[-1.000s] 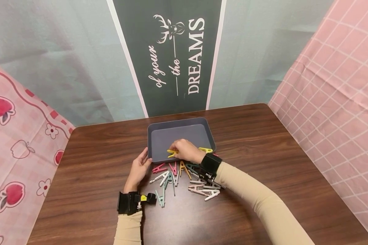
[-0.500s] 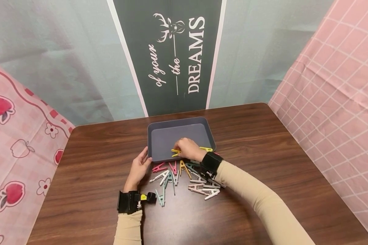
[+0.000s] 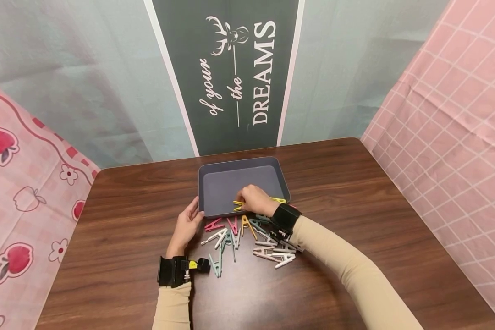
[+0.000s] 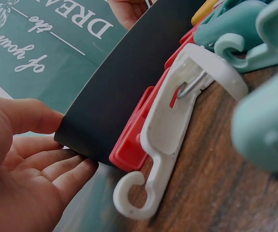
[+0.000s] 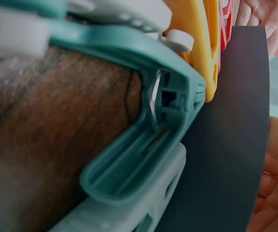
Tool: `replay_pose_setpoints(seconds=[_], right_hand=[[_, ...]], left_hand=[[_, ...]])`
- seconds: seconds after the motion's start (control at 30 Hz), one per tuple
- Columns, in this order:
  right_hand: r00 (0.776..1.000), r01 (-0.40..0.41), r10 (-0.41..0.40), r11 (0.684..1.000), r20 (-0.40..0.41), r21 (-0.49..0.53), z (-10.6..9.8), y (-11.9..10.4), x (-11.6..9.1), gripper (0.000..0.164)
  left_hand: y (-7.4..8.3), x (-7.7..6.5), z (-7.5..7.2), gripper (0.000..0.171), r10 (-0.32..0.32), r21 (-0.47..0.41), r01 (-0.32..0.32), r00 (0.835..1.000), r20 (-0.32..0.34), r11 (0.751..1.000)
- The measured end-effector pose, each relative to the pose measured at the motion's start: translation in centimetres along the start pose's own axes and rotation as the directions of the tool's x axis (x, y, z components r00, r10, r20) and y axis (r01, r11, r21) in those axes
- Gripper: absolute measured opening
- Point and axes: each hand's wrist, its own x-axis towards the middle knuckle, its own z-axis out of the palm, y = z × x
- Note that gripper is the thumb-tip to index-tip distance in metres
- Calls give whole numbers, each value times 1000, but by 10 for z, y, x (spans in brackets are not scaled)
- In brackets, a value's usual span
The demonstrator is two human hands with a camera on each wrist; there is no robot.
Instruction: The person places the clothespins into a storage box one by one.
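Note:
In the head view, my left hand (image 3: 187,224) holds the near-left corner of a dark grey tray (image 3: 224,183). Its thumb lies at the rim and its fingers are against the outside, as the left wrist view shows. Over the near part of the tray, my right hand (image 3: 256,200) pinches a yellow clothespin (image 3: 237,202), partly covered by the fingers. A second yellow clothespin (image 3: 279,200) shows by the tray's near-right corner, beyond the right wrist. In the right wrist view the tray wall hides most of that hand.
Several clothespins lie on the brown table (image 3: 247,298) before the tray: red-pink (image 3: 213,224), orange (image 3: 245,222), white (image 3: 221,235), mint (image 3: 216,265) and dark teal (image 4: 235,26) ones. Some are under the right wrist. Curtains stand behind and at both sides.
My right hand has shifted slightly right with the yellow clothespin, which now shows less between the fingers. The left hand has stayed at the tray corner.

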Motion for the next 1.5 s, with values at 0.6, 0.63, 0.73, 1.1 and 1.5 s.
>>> replay_pose_setpoints(seconds=[0.6, 0.63, 0.73, 1.1, 1.5], right_hand=[[999, 34, -35, 999, -39, -28, -4, 2, -8, 5], [998, 35, -36, 999, -50, -30, -4, 2, -10, 5], [995, 25, -29, 999, -96, -45, -3, -1, -17, 7], [972, 15, -21, 1000, -236, -27, -4, -11, -53, 17], [969, 28, -31, 999, -246, -16, -6, -13, -73, 19]], left_hand=[[-1, 1, -1, 59, -6, 6, 6, 1000, 3, 1000], [-2, 1, -1, 59, -7, 7, 7, 1000, 4, 1000], [-2, 0, -1, 59, -10, 1, 10, 1000, 4, 1000], [-2, 1, -1, 58, -16, 8, 16, 1000, 1, 1000], [-6, -1, -2, 58, 90, -51, -90, 996, -2, 995]])
